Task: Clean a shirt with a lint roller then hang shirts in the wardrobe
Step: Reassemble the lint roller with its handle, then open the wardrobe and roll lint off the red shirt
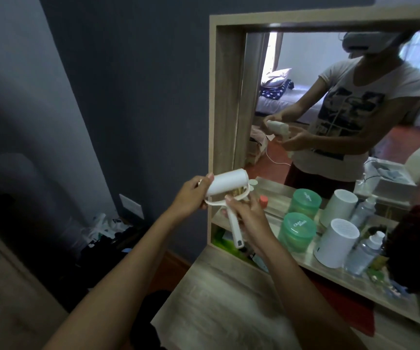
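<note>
Dark blue walls back a wooden desk (219,281) with a mirror (330,102) and a shelf of toiletries. Held in the air before the mirror is the lint roller (229,188): the left hand (191,198) curls round the end of its white roll, while the right hand (246,215) grips the frame near the handle. No shirt is in view. If the left hand tugs hard, the roll could slip off its frame. A green jar (297,231) lid seems to read "CANG".

One lint roller (229,185), two hands, one green jar (296,232), one white cylinder (336,245).
</note>
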Available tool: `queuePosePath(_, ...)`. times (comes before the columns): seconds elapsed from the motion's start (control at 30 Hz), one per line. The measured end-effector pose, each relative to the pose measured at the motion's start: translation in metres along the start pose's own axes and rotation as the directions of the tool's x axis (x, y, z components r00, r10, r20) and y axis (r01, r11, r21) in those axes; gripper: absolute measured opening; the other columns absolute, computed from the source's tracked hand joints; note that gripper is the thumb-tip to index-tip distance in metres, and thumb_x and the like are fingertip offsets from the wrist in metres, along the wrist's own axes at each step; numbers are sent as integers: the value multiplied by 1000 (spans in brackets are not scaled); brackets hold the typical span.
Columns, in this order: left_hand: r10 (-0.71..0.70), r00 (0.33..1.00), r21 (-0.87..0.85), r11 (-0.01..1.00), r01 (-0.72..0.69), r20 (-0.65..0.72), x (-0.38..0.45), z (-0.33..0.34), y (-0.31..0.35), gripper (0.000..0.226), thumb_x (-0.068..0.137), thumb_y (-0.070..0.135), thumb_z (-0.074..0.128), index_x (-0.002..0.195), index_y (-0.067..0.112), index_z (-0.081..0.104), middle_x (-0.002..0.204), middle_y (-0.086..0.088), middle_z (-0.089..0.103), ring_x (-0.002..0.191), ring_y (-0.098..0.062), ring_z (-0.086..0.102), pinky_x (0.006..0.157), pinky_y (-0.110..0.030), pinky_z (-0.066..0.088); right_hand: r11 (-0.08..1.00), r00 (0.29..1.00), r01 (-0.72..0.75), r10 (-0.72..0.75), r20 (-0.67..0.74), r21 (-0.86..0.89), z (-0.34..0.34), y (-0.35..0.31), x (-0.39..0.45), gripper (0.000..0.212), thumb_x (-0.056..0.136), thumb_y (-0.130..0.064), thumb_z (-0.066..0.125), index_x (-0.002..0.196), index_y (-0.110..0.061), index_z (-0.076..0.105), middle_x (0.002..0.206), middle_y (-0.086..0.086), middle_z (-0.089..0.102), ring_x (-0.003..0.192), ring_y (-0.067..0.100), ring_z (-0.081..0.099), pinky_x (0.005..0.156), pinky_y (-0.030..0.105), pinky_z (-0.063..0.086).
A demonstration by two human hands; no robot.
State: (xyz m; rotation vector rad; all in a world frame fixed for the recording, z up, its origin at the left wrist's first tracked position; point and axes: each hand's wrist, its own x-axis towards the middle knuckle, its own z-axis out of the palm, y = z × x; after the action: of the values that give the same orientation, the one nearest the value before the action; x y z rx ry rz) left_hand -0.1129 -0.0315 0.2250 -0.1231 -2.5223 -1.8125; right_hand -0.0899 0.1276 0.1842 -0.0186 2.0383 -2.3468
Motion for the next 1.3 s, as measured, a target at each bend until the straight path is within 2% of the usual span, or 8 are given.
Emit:
queuePosePath(0.13,50,998,31,998,-48,-43,0,-10,0,40,99,44,43,116,12,58,96,-5,58,66,-9,56,51,-15,45,970,992,-20,49,114,-242,10,4,-14,18,90,-30,65,98,-15,66,81,-2,70,71,9,69,71,24,51)
queuePosePath(0.23,137,988,43,990,-134,-72,-5,-14,-3,33,98,38,47,124,18,54,111,-4,57,78,-9,59,57,-13,50,959,1000,18,-16,8,-284,22,9,-11,23,92,-36,60,78,-18,60,56,-4,53,49,10,54,58,28,44)
queuePosePath(0.37,265,908,93,964,-248,-324,-13,-36,-12,36,95,46,50,129,35,50,127,6,53,110,-5,56,85,-30,54,950,992,35,-72,-106,-310,38,14,-5,28,91,-37,59,71,-19,59,56,-1,50,54,14,49,57,28,37)
queuePosePath(0.47,301,829,172,953,-248,-471,-32,-68,-25,38,94,42,52,129,27,53,122,2,55,103,-3,57,90,-25,49,942,993,54,-86,-83,-330,54,23,3,36,90,-31,63,59,-18,53,53,-1,48,53,16,46,57,29,33)
queuePosePath(0.87,335,526,484,858,173,-782,-175,-243,-109,28,93,14,55,121,10,59,110,2,50,104,-20,56,95,-34,47,968,923,19,79,376,-249,229,67,-14,40,89,-17,63,53,-15,45,47,2,39,49,15,35,54,33,27)
queuePosePath(1.03,397,428,550,765,334,-812,-205,-320,-143,36,89,-1,52,122,14,58,143,-9,38,126,-16,45,105,-26,40,974,899,8,93,429,-227,310,78,-14,43,88,-16,62,51,-16,41,41,-4,36,41,14,31,50,28,25)
queuePosePath(1.17,429,465,629,605,488,-774,-204,-383,-178,52,85,-2,57,134,14,51,159,-10,21,145,-21,26,114,-26,26,969,909,-1,105,404,-249,371,84,-8,45,88,-14,62,48,-17,41,36,-8,37,37,12,33,48,27,27)
queuePosePath(1.3,423,665,786,395,477,-616,-184,-436,-203,66,80,-1,61,142,8,42,159,-15,20,147,-31,19,115,-40,29,959,925,61,50,378,-276,432,89,-4,40,87,-12,61,49,-16,47,40,-8,43,45,14,41,52,28,30)
